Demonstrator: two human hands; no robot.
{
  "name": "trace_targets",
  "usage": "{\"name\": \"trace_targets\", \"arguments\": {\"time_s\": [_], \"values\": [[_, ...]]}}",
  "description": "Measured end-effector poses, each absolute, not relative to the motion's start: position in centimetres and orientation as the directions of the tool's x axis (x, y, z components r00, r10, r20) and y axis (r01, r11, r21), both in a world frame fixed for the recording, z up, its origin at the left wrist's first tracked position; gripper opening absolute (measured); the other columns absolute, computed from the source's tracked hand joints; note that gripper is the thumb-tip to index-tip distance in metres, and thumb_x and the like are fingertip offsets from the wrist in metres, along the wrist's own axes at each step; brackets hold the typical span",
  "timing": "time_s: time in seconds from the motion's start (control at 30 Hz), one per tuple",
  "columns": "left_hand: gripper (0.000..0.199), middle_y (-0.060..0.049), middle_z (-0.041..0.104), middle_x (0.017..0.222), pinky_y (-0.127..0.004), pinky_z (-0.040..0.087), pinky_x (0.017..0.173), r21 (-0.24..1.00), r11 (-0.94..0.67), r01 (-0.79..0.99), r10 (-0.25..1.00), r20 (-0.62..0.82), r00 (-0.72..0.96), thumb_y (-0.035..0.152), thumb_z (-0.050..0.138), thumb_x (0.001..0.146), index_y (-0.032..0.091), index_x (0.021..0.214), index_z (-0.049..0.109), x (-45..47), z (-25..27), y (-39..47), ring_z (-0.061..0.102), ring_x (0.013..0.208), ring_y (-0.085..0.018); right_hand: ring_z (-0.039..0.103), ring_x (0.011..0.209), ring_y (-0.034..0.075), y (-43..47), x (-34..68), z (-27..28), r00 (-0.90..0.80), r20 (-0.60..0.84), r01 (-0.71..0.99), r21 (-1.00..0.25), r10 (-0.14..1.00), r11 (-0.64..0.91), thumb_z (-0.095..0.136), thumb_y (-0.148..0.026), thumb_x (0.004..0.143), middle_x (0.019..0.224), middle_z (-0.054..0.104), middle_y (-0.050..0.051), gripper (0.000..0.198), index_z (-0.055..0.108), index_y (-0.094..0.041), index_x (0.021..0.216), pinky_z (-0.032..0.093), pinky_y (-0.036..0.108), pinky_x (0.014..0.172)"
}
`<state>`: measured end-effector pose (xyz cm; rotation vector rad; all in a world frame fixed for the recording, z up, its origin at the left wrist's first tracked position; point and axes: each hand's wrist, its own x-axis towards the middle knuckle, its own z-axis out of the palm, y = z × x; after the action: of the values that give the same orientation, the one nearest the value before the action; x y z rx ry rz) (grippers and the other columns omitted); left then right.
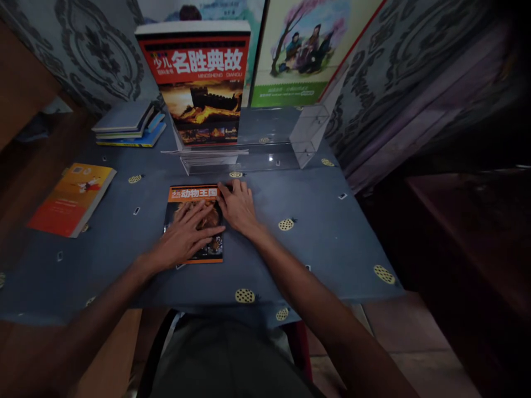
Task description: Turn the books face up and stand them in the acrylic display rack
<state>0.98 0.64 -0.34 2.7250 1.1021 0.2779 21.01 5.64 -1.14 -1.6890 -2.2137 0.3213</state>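
A book (212,255) with an orange title band and a dark animal picture lies closed on the blue tablecloth in front of me. My left hand (186,235) rests flat across its cover with the fingers spread, hiding much of the picture. Beside the book's upper right corner, my right hand (238,204) lies on the cloth with its fingers apart; its thumb and index finger touch or nearly touch the book's right edge. Neither hand grips anything.
Behind the book, a clear acrylic stand (265,157) holds a red-and-black book (207,108) and a green-edged book (286,94). At left lie an orange book (68,202) and a stack of books (124,119). The tablecloth (315,260) has a pineapple print.
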Motion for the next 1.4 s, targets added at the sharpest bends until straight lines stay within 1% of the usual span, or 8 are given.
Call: {"name": "trace_targets", "arguments": {"time_s": [0.23,0.5,0.67,0.83,1.03,1.13,1.27,1.4], "values": [[0.035,0.005,0.039,0.162,-0.061,0.018,0.124,0.336,-0.705,0.625,0.663,-0.002,0.749,0.036,0.058,0.098,0.048,0.130,0.064,0.8,0.6,-2.3,0.025,0.154,-0.029,0.044,0.120,0.032,5.6,21.0,-1.1,-0.233,0.132,0.881,-0.391,0.963,0.267,0.042,-0.032,0.105,0.132,0.053,0.017,0.044,0.053,-0.017,0.145,0.038,0.044,0.099],[0.035,0.004,0.043,0.160,-0.062,0.022,0.123,0.353,-0.690,0.632,0.678,0.009,0.735,0.033,0.057,0.097,0.050,0.126,0.067,1.1,1.2,-2.8,0.030,0.152,-0.030,0.046,0.119,0.032,5.5,21.1,-1.4,-0.235,0.181,0.864,-0.411,0.955,0.290,0.041,-0.032,0.104,0.131,0.055,0.017,0.042,0.055,-0.016,0.141,0.039,0.044,0.098],[0.031,0.001,0.048,0.156,-0.060,0.020,0.123,0.398,-0.631,0.666,0.730,0.016,0.683,0.035,0.059,0.094,0.047,0.121,0.071,1.8,1.8,-3.4,0.038,0.148,-0.028,0.048,0.118,0.031,5.4,21.3,-1.6,-0.239,0.189,0.864,-0.406,0.952,0.298,0.040,-0.032,0.104,0.129,0.056,0.017,0.043,0.055,-0.019,0.142,0.041,0.045,0.097],[0.021,-0.002,0.062,0.139,-0.056,0.024,0.123,0.436,-0.478,0.762,0.863,0.070,0.501,0.038,0.058,0.094,0.033,0.099,0.078,4.8,1.5,-4.8,0.050,0.136,-0.027,0.049,0.117,0.032,5.5,21.6,-1.6,-0.248,0.155,0.872,-0.394,0.956,0.290,0.038,-0.026,0.103,0.131,0.056,0.017,0.044,0.055,-0.020,0.143,0.043,0.045,0.094],[0.028,-0.015,0.065,0.125,-0.048,0.053,0.093,0.130,-0.154,0.979,0.987,0.070,0.146,0.033,0.060,0.091,0.020,0.116,0.062,9.5,2.0,-4.9,0.061,0.115,-0.033,0.051,0.117,0.031,5.7,21.6,-1.5,-0.255,0.133,0.869,-0.402,0.958,0.287,0.039,-0.018,0.100,0.133,0.056,0.016,0.047,0.056,-0.023,0.143,0.044,0.044,0.094],[0.028,-0.017,0.066,0.117,-0.036,0.056,0.073,0.042,-0.101,0.994,0.994,-0.039,0.103,0.029,0.054,0.094,0.017,0.119,0.055,10.4,3.1,-3.8,0.070,0.096,-0.029,0.050,0.118,0.031,5.9,21.7,-1.3,-0.254,0.137,0.856,-0.428,0.958,0.288,0.041,-0.014,0.097,0.132,0.057,0.016,0.049,0.056,-0.022,0.143,0.044,0.044,0.097],[0.023,-0.017,0.069,0.108,-0.034,0.053,0.066,0.020,-0.104,0.994,0.983,-0.150,0.106,0.024,0.048,0.094,0.014,0.115,0.051,10.6,4.1,-2.4,0.074,0.083,-0.029,0.052,0.116,0.030,6.3,22.0,-0.8,-0.235,0.131,0.823,-0.500,0.963,0.269,0.041,-0.010,0.093,0.128,0.061,0.014,0.051,0.059,-0.021,0.139,0.045,0.042,0.096],[0.015,-0.013,0.071,0.089,-0.035,0.050,0.064,0.142,-0.138,0.980,0.976,-0.147,0.159,0.019,0.043,0.094,0.016,0.108,0.047,9.6,3.9,-1.9,0.073,0.076,-0.029,0.055,0.114,0.025,6.9,22.4,-0.8,-0.170,0.153,0.763,-0.605,0.974,0.228,0.038,-0.005,0.092,0.127,0.063,0.011,0.054,0.057,-0.018,0.141,0.045,0.038,0.100]]}}
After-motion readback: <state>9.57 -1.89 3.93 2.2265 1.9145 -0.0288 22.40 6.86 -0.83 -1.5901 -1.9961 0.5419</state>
